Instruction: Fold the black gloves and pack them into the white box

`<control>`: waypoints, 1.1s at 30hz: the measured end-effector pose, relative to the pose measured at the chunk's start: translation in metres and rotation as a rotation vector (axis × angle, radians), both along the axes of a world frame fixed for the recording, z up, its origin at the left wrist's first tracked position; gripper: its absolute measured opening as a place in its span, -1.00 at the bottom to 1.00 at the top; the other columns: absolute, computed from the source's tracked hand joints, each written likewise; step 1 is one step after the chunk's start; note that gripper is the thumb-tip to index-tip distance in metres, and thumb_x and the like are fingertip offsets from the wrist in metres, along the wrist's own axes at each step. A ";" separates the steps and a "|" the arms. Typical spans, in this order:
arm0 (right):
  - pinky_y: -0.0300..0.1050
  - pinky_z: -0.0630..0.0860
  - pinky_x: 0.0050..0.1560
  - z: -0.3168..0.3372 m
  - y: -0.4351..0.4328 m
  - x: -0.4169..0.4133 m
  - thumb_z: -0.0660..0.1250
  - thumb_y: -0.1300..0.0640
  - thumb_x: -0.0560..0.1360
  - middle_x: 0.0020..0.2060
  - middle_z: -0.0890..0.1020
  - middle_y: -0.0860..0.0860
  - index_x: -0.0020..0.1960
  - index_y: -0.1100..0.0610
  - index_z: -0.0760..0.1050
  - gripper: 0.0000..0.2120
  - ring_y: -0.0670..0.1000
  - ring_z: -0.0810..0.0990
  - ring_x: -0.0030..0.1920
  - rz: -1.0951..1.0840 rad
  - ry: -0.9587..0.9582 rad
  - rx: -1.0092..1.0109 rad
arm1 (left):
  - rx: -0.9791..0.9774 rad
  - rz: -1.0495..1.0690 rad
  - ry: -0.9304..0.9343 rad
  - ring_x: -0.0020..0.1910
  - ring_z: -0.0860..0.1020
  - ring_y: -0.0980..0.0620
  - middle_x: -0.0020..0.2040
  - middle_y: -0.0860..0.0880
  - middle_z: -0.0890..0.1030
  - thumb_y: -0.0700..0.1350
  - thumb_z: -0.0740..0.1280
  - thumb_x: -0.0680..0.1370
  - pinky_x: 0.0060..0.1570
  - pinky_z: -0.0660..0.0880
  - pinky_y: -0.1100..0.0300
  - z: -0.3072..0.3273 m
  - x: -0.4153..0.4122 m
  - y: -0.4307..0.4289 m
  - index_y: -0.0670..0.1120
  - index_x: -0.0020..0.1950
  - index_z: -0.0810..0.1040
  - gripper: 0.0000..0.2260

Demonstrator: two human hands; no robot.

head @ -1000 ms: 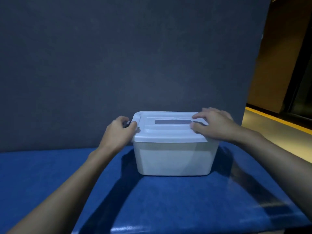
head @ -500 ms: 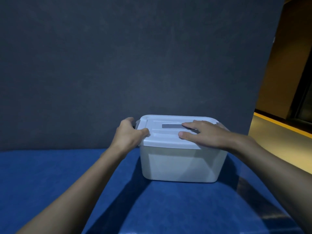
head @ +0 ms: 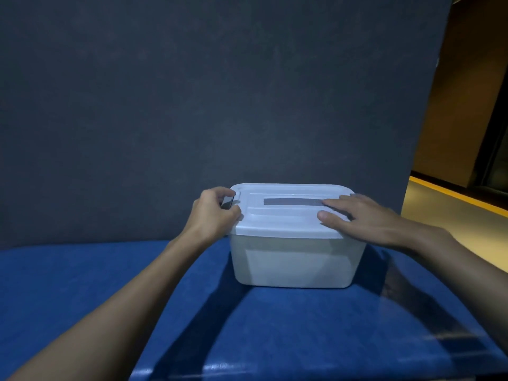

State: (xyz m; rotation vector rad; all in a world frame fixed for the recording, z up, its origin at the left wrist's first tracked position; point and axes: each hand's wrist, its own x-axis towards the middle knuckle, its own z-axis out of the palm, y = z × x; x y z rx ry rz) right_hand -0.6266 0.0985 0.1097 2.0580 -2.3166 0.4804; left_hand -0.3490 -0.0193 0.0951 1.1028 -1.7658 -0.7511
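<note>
Left hand [head: 217,213] on the clip, right hand [head: 360,215] flat on the lid [head: 286,221]

Curled fingers of the left grip the dark clip [head: 227,202] at the lid's left end. The smooth, round-cornered white box [head: 294,262] stands closed on the blue padded surface [head: 82,284], its contents hidden. The right lies outstretched on the ribbed lid, fingertips at its grey strip [head: 291,201]. A dark matte panel [head: 192,105] stands just behind.

A white box [head: 297,259] with a grey strip [head: 292,201] on its lid is seen at centre; a blue cloth [head: 82,284] is spread below, a dark grey wall [head: 192,92] above.
</note>
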 end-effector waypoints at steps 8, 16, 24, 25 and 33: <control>0.04 0.37 0.33 -0.001 -0.022 0.049 0.13 -0.65 0.23 0.09 0.53 -0.21 0.19 -0.11 0.51 -0.20 -0.03 0.41 0.25 0.180 -0.205 -0.026 | 0.036 0.094 0.061 -0.17 0.66 0.15 0.03 -0.01 0.66 -0.20 0.41 0.47 -0.30 0.62 0.15 -0.002 0.059 -0.016 0.02 0.03 0.67 -0.81; -0.01 0.33 0.42 -0.004 -0.071 0.132 0.39 -0.59 0.06 0.37 0.45 -0.06 0.30 -0.01 0.49 -0.02 -0.05 0.40 0.36 0.206 -0.388 -0.037 | 0.002 0.143 0.046 -0.05 0.64 0.00 -0.05 0.04 0.69 -0.20 0.40 0.47 -0.27 0.56 0.19 -0.004 0.146 -0.054 0.02 -0.04 0.67 -0.85; -0.25 0.30 0.26 -0.001 -0.112 0.161 0.47 -0.37 0.13 0.35 0.45 -0.16 0.38 -0.01 0.46 -0.10 -0.13 0.40 0.32 0.224 -0.477 -0.044 | 0.000 0.115 0.087 -0.01 0.64 0.06 -0.06 0.04 0.69 -0.23 0.40 0.46 0.08 0.59 0.07 -0.008 0.172 -0.100 0.00 -0.07 0.66 -0.85; -0.24 0.31 0.27 -0.001 -0.114 0.162 0.47 -0.38 0.12 0.34 0.45 -0.16 0.37 -0.02 0.47 -0.10 -0.12 0.41 0.32 0.220 -0.466 -0.056 | -0.004 0.118 0.095 0.01 0.64 0.05 -0.05 0.03 0.69 -0.23 0.41 0.46 0.08 0.59 0.08 -0.009 0.172 -0.103 0.00 -0.08 0.67 -0.85; 0.03 0.08 0.45 0.007 -0.109 0.165 0.12 -0.68 0.09 0.38 0.39 -0.24 0.31 -0.26 0.43 -0.10 -0.02 0.18 0.50 0.129 -0.102 -0.054 | -0.025 0.077 -0.106 -0.03 0.67 0.02 -0.14 0.02 0.72 0.12 0.41 0.26 0.13 0.58 0.00 0.006 0.181 -0.104 0.02 -0.11 0.67 -0.72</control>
